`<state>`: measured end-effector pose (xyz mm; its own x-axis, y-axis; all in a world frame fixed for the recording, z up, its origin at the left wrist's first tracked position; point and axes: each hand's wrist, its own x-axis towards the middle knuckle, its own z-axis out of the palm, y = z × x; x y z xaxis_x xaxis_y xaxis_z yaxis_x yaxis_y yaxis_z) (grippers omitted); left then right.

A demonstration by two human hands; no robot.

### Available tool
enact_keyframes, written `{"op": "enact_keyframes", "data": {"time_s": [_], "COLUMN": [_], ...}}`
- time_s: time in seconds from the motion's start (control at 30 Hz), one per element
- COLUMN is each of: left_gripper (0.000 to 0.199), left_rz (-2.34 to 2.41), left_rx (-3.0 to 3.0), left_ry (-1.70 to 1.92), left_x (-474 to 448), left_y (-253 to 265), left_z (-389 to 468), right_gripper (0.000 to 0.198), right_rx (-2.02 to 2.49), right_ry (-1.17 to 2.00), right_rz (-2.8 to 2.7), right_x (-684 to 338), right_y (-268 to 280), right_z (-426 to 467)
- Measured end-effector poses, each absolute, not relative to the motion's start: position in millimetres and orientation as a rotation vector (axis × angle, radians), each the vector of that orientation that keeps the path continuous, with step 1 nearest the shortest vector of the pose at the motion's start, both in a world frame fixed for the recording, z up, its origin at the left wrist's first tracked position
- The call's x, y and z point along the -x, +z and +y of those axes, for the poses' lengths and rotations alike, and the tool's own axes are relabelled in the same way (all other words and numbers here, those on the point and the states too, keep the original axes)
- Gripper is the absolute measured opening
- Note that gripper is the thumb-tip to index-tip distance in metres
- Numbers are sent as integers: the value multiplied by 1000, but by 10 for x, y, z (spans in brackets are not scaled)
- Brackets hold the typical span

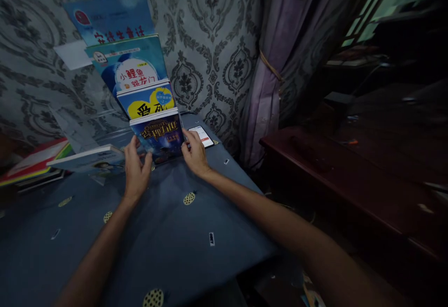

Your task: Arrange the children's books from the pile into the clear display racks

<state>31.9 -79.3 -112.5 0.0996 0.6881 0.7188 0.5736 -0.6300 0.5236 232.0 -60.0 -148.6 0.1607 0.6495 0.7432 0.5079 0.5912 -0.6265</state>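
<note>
A dark blue book (159, 136) with gold lettering stands upright at the front of a stepped row of books. My left hand (137, 171) grips its left edge, thumb toward the front cover. At the right edge, my right hand (196, 154) holds the same book with bent fingers. Behind it rise a blue book with a yellow patch (150, 103), a teal book (131, 66) and a taller blue book (114, 15). A pale blue book (93, 158) stands to the left of my left hand. The lower parts of the rear books are hidden.
A clear plastic panel (70, 127) stands left of the row. Stacked books (35, 162) lie at the table's left. A lit phone (202, 136) lies beyond my right hand on the blue tablecloth (168, 246). A dark red bench (336, 181) stands to the right, near a curtain (269, 78).
</note>
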Motion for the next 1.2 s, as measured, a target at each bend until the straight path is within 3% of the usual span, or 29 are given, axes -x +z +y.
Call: {"op": "enact_keyframes", "data": {"time_s": [0.7,0.87,0.97,1.1,1.2], "left_gripper": [65,60,44,28,29], "left_rz": [1274,1296,1323,1358,1568], "left_rx": [-2159,-2182,-2324,-2685,-2780], "left_ry": [1543,1567,1502,1465,1480], "left_x": [-280,-281,-202,129,508], "left_y": [-1244,-1244,-1152,-870,-593], "left_z": [-722,-812,-982,-1200,-1186], "right_gripper": [66,58,46,24,22], "right_rx": [974,965,1012,1048,1008], "right_ry": [156,178,178,192,239], "right_rz": [-1522,-1503,-1471,-1503,-1591], "right_x": [-2323,-2344,-2366,-2354,-2262], "right_y": [-1519,-1530,-1536,-1538,-1535], "right_z": [-623,-659,-728,-858,-946]}}
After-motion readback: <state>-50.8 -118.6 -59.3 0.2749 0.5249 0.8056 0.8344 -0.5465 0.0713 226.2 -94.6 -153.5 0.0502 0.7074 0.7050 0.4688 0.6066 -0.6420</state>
